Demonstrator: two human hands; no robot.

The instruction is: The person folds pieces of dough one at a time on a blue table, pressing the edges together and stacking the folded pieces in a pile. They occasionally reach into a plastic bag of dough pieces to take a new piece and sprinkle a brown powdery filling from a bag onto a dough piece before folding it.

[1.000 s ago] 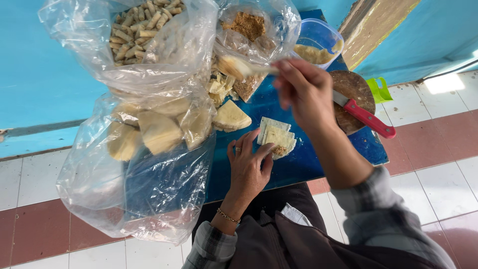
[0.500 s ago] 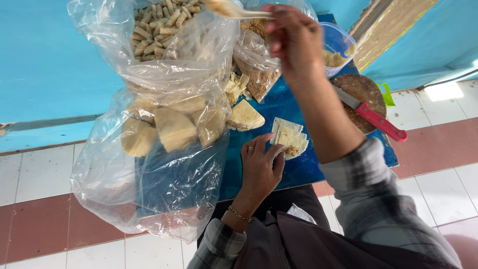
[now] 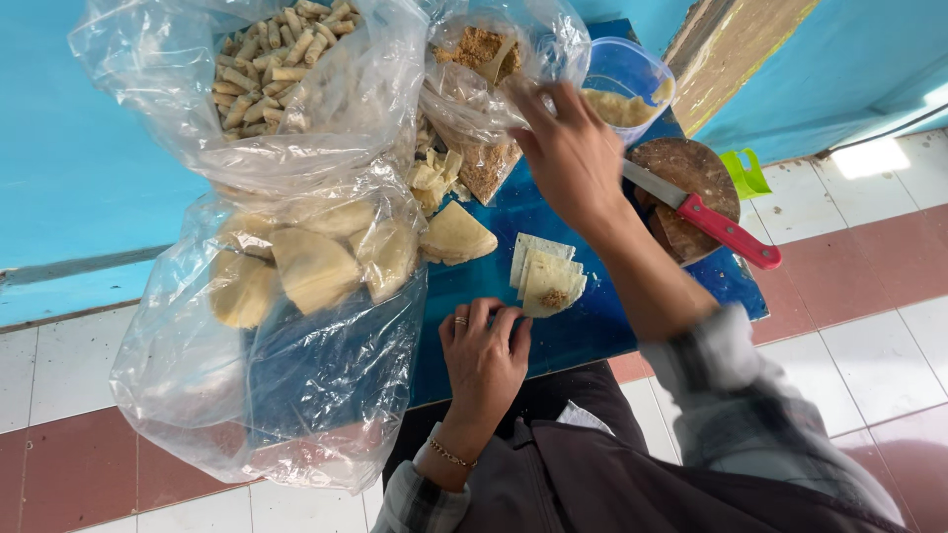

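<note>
Blue bench [image 3: 583, 331], left hand [image 3: 484, 355] resting flat with fingers loose beside pastry wrappers [image 3: 546, 276], right hand [image 3: 568, 153] pinching a spoon [image 3: 494, 59] inside crumb filling bag [image 3: 484, 74]

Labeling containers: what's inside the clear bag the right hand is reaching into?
Brown crumbly filling fills the clear bag, with a pale spoon stuck in it. The right hand is at the bag's mouth; its fingers cover the spoon's handle end and whatever lies beneath.
</note>
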